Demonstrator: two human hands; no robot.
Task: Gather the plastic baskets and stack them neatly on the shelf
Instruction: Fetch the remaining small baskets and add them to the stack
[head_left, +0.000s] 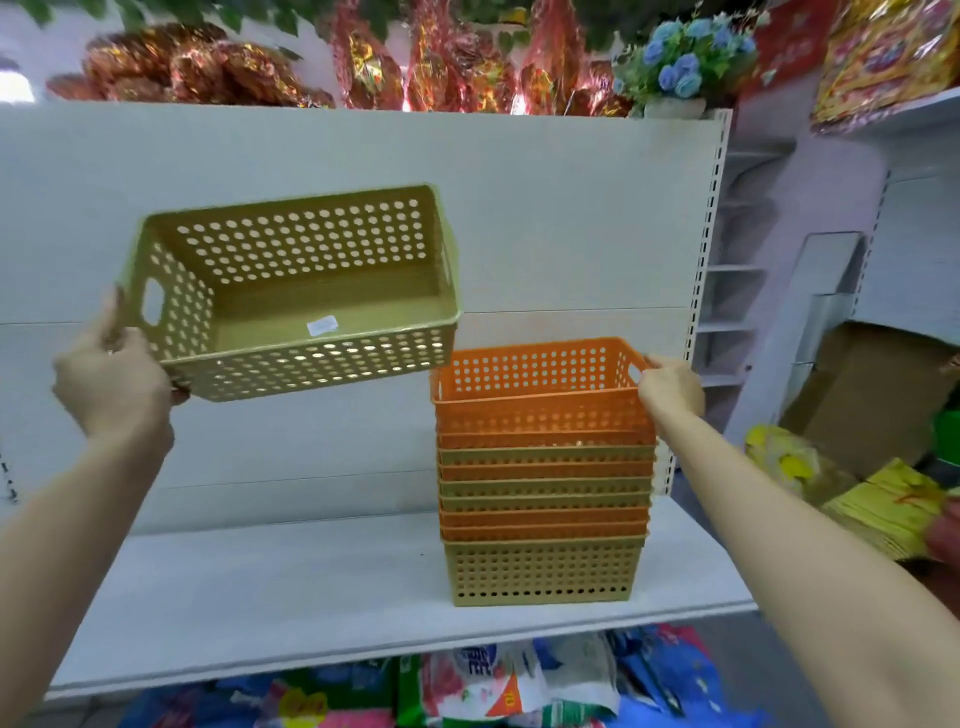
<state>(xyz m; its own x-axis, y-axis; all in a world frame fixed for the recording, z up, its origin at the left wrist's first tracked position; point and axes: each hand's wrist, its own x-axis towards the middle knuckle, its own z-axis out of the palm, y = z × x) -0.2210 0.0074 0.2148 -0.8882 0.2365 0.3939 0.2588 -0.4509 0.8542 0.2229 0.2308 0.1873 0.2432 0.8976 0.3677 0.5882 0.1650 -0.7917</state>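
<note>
Bright packets (488, 686) lie under the white shelf (270, 587). On the shelf, towards its right end, stands a stack (543, 499) of nested tan and orange baskets. The right hand (670, 389) has its grip closed on the right handle of the top orange basket (540, 395). The left hand (111, 384) has its grip clamped on the left end of a tan basket (296, 291), held tilted in the air up left of the stack, clear of it. Behind rises the back panel (545, 218), with blue flowers (680, 67) above.
</note>
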